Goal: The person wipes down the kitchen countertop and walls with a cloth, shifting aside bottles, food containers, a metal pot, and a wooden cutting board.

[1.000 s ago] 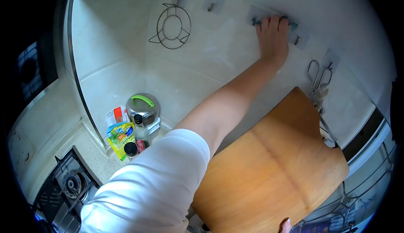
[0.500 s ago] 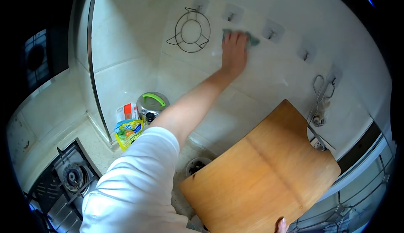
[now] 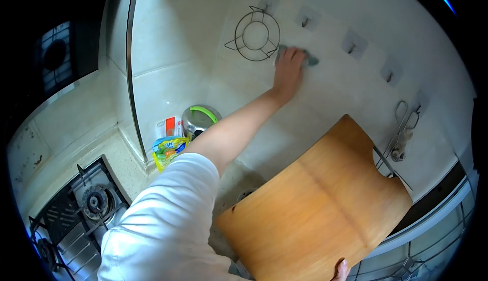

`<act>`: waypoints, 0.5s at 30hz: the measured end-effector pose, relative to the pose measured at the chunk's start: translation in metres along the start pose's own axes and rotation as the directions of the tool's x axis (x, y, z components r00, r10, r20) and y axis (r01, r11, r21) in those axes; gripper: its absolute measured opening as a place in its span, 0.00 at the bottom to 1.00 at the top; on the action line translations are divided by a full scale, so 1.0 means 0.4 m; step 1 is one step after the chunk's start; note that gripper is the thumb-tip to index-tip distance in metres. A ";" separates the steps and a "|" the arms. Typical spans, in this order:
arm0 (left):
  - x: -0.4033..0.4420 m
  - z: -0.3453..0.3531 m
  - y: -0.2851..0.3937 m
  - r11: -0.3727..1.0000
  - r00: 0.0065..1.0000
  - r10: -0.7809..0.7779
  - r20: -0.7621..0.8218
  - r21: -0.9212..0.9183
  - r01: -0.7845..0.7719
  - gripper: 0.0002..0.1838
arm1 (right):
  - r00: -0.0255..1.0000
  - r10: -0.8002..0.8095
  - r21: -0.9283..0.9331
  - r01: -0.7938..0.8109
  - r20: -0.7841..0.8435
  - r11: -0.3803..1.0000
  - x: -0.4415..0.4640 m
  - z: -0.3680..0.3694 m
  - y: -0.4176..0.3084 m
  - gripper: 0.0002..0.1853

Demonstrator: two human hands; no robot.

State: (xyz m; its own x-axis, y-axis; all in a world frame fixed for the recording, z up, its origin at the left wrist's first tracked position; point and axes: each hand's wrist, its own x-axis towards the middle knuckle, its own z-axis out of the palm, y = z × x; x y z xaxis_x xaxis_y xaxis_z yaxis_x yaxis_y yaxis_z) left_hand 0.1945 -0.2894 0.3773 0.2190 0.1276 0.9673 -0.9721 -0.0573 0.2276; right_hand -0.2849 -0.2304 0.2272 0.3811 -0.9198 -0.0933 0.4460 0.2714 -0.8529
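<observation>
My left hand is pressed against the tiled wall, fingers closed over a grey-green cloth. It is just right of and below a round wire rack hanging from a hook. My right hand shows only in part at the bottom, its thumb over the near edge of a wooden cutting board. The board is tilted in front of the counter and hides most of a bowl behind it.
Clear adhesive hooks line the wall, and metal tongs hang at the right. A lidded pot with a green handle and a yellow packet stand in the corner. A gas stove is at lower left.
My left hand has slid the cloth left and down along the wall, nearer the wire rack. The view has shifted, and the cutting board now covers more of the bowl.
</observation>
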 end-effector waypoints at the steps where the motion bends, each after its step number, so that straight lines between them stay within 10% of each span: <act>1: 0.043 0.028 0.028 1.000 1.000 0.002 -0.007 -0.003 -0.002 0.17 | 1.000 -0.004 -0.020 0.004 0.002 1.000 0.005 0.001 0.004 0.33; 4: 0.090 0.078 0.065 0.999 0.967 -0.012 -0.255 -0.051 -0.001 0.17 | 1.000 -0.010 -0.070 0.010 0.001 0.998 0.011 0.007 0.006 0.34; 10: -0.216 -0.003 -0.025 0.977 0.967 0.195 0.165 -0.118 -0.177 0.20 | 0.997 0.070 -0.063 -0.067 0.037 0.996 0.033 0.017 0.005 0.35; 15: -0.087 -0.031 -0.039 0.995 0.996 0.080 0.027 -0.062 -0.078 0.18 | 0.987 0.139 -0.075 -0.134 0.075 0.988 0.044 0.008 0.011 0.36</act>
State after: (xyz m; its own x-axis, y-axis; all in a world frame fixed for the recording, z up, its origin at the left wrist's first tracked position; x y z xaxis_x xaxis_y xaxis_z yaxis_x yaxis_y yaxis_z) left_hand 0.2011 -0.2807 0.3389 0.1431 0.0956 0.9851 -0.9895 -0.0057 0.1443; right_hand -0.2735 -0.2446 0.2237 0.4993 -0.8491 -0.1721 0.3296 0.3699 -0.8687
